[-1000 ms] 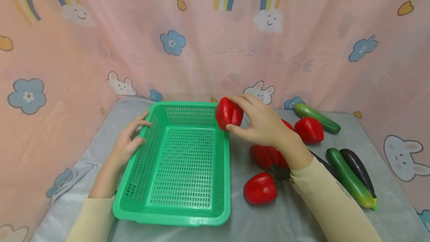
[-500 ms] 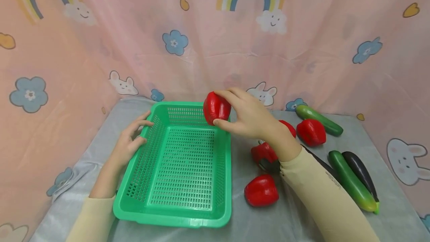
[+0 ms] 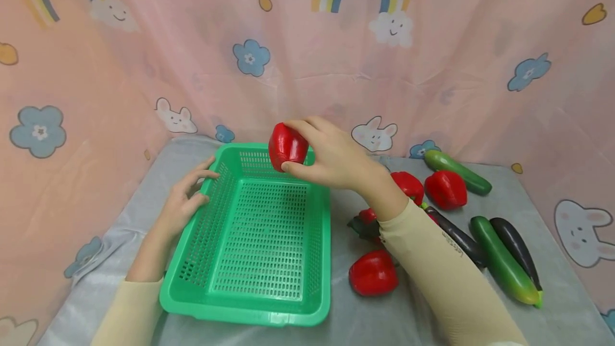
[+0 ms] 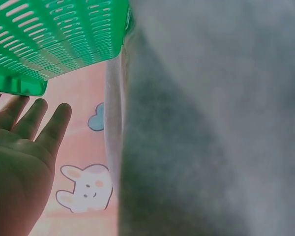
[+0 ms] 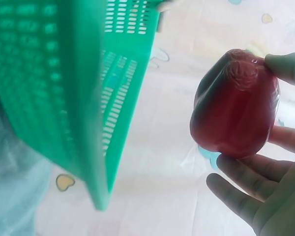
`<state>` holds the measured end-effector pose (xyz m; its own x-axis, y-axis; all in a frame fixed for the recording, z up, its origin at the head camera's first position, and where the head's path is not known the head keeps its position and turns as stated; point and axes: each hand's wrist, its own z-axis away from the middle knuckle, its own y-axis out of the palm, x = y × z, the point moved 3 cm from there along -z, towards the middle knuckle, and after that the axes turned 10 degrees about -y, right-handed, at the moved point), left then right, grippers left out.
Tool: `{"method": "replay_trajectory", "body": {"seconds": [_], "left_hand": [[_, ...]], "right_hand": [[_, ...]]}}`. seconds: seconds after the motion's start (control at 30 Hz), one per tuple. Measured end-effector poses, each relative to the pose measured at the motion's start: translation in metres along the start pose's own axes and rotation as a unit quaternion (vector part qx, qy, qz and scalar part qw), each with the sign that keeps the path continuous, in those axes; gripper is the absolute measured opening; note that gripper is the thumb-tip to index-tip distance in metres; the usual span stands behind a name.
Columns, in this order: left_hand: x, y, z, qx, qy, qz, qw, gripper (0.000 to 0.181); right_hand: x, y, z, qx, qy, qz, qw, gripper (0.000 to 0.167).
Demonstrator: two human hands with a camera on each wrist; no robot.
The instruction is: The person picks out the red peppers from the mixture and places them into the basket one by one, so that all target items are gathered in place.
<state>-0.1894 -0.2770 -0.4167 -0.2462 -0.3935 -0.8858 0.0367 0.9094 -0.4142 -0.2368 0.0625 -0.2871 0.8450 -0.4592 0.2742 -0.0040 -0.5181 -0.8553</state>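
Note:
A red bell pepper (image 3: 287, 147) is held between the thumb and fingers of the right hand (image 3: 336, 158), above the far right part of the green basket (image 3: 245, 315). The right wrist view shows the same pepper (image 5: 236, 105) pinched by the right hand (image 5: 265, 182), beside the basket wall (image 5: 83, 98). At the basket's left rim rests the left hand (image 3: 184, 199), its fingers relaxed over the edge. From below, the left wrist view shows the left hand (image 4: 24, 157) with fingers extended at the basket (image 4: 64, 34). Nothing lies inside the basket.
Right of the basket lie several red peppers, one near the front (image 3: 373, 273) and one farther back (image 3: 446, 189). Farther right are a green zucchini (image 3: 504, 260), another behind (image 3: 456, 171), and dark eggplants (image 3: 516, 247). A patterned pink curtain (image 3: 298, 89) stands behind.
The right hand has moved left with the red pepper, from the basket's right rim to above its far part. The left hand has stayed at the left rim.

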Motion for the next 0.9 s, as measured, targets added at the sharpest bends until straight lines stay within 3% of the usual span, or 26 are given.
{"method": "replay_trajectory", "body": {"seconds": [0.57,0.9], "left_hand": [[-0.003,0.003,-0.001,0.000,-0.005,0.044,0.9990,0.048],[-0.006,0.003,-0.001,-0.001,-0.009,0.046,0.9989,0.046]], "right_hand": [[0.017,0.025,-0.037,0.033,0.017,0.007,0.9993,0.079],[0.023,0.047,-0.053,0.036,0.007,-0.026,0.9990,0.077]]}}
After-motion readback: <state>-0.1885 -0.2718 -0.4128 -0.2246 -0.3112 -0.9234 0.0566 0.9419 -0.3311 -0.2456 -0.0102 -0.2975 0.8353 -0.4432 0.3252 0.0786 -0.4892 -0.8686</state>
